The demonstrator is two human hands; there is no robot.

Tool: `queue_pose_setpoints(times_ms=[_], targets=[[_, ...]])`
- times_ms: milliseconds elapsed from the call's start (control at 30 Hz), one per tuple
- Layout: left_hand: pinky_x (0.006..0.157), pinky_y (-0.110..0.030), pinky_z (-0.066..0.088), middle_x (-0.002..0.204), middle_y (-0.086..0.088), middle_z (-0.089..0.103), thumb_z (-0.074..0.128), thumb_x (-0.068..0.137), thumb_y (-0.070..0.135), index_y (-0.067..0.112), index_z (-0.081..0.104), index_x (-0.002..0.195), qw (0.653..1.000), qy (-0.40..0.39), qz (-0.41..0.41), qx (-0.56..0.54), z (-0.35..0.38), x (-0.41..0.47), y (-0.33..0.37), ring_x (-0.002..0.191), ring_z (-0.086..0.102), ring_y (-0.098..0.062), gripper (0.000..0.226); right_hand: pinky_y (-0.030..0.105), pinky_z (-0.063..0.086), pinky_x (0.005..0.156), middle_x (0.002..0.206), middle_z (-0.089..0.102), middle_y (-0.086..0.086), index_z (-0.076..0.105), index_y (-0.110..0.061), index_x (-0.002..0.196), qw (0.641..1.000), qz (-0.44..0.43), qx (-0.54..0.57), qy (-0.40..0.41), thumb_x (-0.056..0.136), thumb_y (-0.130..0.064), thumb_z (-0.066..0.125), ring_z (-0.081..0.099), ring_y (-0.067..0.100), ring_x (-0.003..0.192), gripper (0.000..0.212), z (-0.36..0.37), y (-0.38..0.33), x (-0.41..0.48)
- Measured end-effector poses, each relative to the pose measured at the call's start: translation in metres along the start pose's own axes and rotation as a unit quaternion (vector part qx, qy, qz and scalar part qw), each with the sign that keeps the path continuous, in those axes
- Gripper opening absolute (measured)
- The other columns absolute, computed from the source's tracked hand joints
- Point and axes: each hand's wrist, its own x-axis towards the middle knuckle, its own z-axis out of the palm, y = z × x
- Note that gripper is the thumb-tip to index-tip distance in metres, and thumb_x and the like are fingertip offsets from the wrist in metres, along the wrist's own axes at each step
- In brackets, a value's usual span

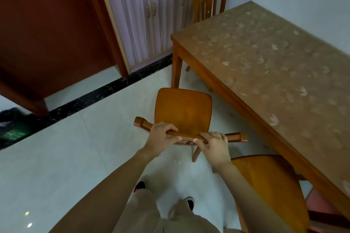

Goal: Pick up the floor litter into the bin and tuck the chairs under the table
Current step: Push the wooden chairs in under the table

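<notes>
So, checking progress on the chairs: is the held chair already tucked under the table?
No, the left hand and right hand grip the chair by its back, its whole seat showing beside the table.

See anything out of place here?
Yes. The chair that the left hand and right hand grip by its top rail stands on open floor, seat not under the table. A second chair beside it also sticks out.

Both arms fwd, L hand (161, 136) & R hand (214, 146) curled round chair back (189, 134).
</notes>
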Motion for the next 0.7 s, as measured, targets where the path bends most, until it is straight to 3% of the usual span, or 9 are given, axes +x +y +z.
queue_pose_setpoints(times_ms=[200,467,700], targets=[[0.082,-0.040,0.043,0.078,0.021,0.061,0.071,0.073,0.049,0.031,0.067,0.082,0.996,-0.036,0.079,-0.024,-0.018,0.008,-0.020,0.087,0.053,-0.004,0.020,0.038,0.018,0.110,0.117,0.065,-0.003,0.066,-0.026,0.119,0.998,0.043,0.005,0.041,0.095,-0.056,0.045,0.051,0.021,0.117,0.044,0.014,-0.026,-0.018],[0.081,-0.027,0.026,0.079,0.023,0.060,0.075,0.072,0.049,0.030,0.065,0.079,0.988,-0.065,0.140,-0.012,-0.054,0.021,-0.060,0.085,0.047,0.001,0.022,0.040,0.023,0.112,0.115,0.065,-0.007,0.067,-0.028,0.118,0.990,0.116,0.024,0.072,0.092,-0.063,0.041,0.052,0.018,0.115,0.051,0.038,-0.082,-0.016],[0.081,-0.034,0.033,0.078,0.021,0.061,0.079,0.067,0.049,0.032,0.066,0.076,0.979,-0.110,0.169,-0.020,-0.105,0.049,-0.093,0.081,0.049,-0.001,0.024,0.038,0.022,0.110,0.110,0.066,-0.004,0.068,-0.026,0.116,0.976,0.174,0.050,0.120,0.094,-0.054,0.049,0.052,0.020,0.111,0.040,0.064,-0.148,-0.003]])
